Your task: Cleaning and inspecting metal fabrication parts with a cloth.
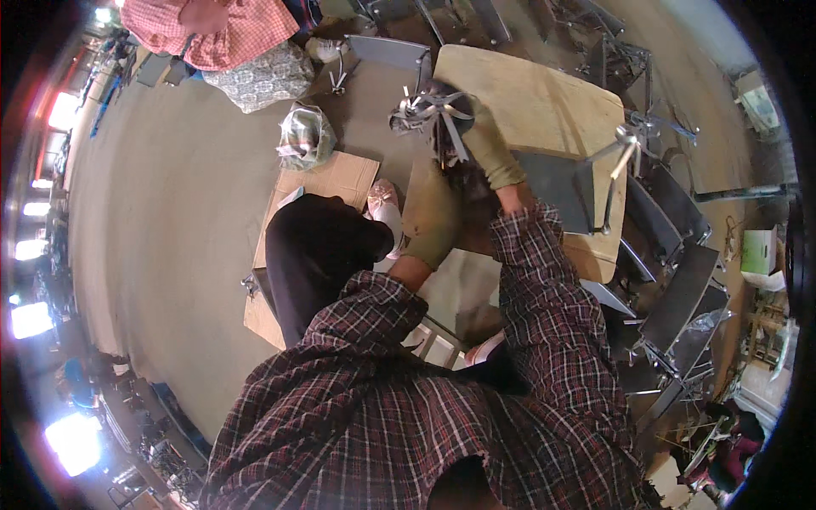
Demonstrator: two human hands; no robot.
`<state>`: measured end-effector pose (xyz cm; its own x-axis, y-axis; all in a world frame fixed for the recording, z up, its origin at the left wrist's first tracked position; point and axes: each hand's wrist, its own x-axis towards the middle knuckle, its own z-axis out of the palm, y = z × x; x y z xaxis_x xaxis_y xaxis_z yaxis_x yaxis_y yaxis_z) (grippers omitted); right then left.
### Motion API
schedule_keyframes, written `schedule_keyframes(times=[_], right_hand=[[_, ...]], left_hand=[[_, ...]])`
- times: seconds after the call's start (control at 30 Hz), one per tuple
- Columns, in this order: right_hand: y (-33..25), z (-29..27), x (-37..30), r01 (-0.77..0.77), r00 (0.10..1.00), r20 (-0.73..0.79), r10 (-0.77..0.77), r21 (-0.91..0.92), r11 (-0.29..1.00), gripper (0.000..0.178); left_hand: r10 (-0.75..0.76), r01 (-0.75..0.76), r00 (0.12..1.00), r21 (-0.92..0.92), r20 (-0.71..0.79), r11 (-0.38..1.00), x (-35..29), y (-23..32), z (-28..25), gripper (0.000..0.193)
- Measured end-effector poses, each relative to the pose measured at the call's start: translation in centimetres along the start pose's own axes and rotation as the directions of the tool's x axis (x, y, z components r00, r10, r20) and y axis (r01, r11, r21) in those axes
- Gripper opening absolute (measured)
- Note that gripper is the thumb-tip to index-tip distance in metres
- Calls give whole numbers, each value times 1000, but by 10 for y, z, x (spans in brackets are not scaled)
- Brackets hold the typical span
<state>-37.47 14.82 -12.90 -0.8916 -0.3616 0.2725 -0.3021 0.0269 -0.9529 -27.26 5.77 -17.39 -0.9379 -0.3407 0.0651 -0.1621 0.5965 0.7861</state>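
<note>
Both of my hands wear olive gloves with dark finger ends and meet above the near left end of a wooden board [531, 81]. A cluster of shiny metal strips [440, 110], splayed like prongs, sits between them. My right hand [463, 106] comes over from the right, its fingers closed around the cluster. Just below, my left hand [442, 157] reaches up with its dark fingers close under the strips, partly hidden by them. On the board lies a dark flat metal plate [551, 183], and a pronged metal piece [625, 144] stands at its right end.
Dark metal plates with prongs [680, 297] are heaped on the right. A flattened cardboard sheet [340, 178] lies on the floor at the left, with a plastic bag [306, 136] beyond it. Another person in a red checked garment [246, 34] sits at the far left.
</note>
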Motion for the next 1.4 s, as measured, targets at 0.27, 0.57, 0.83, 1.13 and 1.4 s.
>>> schedule_keyframes(times=[0.27,0.57,0.83,1.13,1.4], right_hand=[[96,-10,2,60,991,127,-36,-195,979,39],[143,-19,-16,28,953,-264,-151,-419,907,30],[77,-30,-3,-159,967,-182,177,112,981,37],[66,-50,-15,-165,962,-240,131,-130,978,29],[51,-25,19,-26,993,-117,-17,-357,934,32]], left_hand=[[103,-104,986,-1,133,995,-2,28,-21,23],[11,-3,979,-38,203,999,-4,54,-20,43],[109,-121,985,86,131,989,-4,35,-10,48],[135,-150,982,113,133,982,-8,31,1,34],[33,-61,986,170,165,983,15,26,-9,31]])
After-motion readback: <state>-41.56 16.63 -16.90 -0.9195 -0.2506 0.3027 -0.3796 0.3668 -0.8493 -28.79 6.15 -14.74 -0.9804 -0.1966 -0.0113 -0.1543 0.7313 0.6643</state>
